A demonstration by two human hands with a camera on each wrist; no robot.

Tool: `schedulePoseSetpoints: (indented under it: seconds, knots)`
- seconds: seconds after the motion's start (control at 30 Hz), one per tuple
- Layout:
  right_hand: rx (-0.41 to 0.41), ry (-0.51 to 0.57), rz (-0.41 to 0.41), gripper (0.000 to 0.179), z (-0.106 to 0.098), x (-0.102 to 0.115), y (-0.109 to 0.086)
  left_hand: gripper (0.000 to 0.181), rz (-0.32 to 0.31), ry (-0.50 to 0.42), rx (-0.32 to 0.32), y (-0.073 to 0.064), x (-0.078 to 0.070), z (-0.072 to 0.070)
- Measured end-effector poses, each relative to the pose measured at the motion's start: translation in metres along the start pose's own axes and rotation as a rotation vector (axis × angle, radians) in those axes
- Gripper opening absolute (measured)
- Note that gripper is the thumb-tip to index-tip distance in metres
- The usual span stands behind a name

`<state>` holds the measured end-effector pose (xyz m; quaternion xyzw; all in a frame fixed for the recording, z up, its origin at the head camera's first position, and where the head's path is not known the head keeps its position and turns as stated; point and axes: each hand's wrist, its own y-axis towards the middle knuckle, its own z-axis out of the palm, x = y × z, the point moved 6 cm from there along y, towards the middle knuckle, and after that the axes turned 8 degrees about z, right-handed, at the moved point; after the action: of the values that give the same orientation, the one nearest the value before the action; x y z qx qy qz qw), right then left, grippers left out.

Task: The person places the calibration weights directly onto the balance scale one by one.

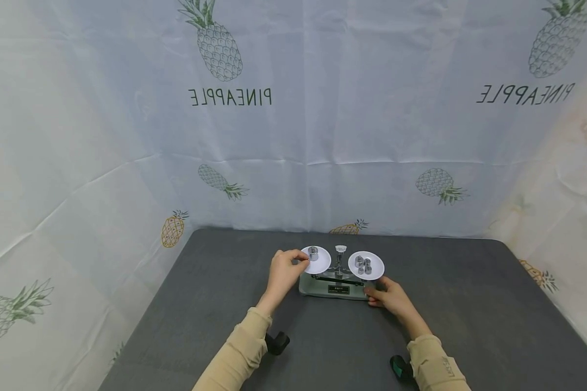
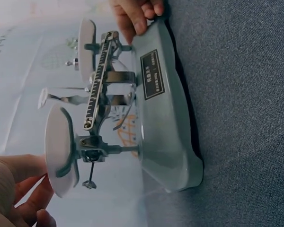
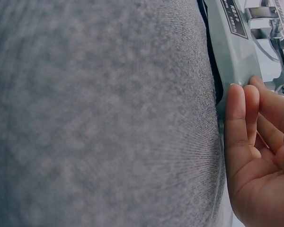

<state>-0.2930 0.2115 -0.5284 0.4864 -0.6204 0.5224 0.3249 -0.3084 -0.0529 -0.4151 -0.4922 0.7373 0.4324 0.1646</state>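
Observation:
A balance scale with a pale green base point(image 1: 311, 288) stands on the grey table. My left hand point(image 1: 283, 271) pinches the outer rim of its left white pan point(image 1: 324, 264), thumb and finger at the edge. One metal weight point(image 1: 313, 253) sits on that pan. On the right white pan point(image 1: 378, 264) stand several smaller metal weights point(image 1: 359, 262). My right hand point(image 1: 396, 300) holds the right end of the base, as the right wrist view shows with the fingers point(image 3: 235, 106) against it. In the left wrist view the graduated beam point(image 2: 98, 80) runs between the pans.
The grey table point(image 1: 342, 347) spreads around the scale. White cloth point(image 1: 303, 130) printed with pineapples hangs behind it and at both sides. Dark straps point(image 1: 277, 343) are on both wrists, below the cuffs of the beige sleeves point(image 1: 239, 347).

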Motion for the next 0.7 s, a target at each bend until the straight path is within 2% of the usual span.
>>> schedulePoseSetpoints:
  seconds: [0.23, 0.43, 0.7]
  knots:
    - [-0.007, 0.007, 0.004, 0.048, -0.0002, 0.0000, -0.0001, 0.006, -0.021, 0.041, 0.016, 0.0008, 0.0036, 0.0016]
    - [-0.006, 0.002, 0.002, 0.048, -0.0008, -0.0008, 0.0009, 0.007, -0.055, 0.038, 0.022, 0.0013, 0.0059, 0.0031]
    - [0.010, 0.011, 0.002, 0.052, -0.0005, -0.0004, 0.0006, 0.009, -0.063, 0.052, 0.026, -0.0001, 0.0073, 0.0014]
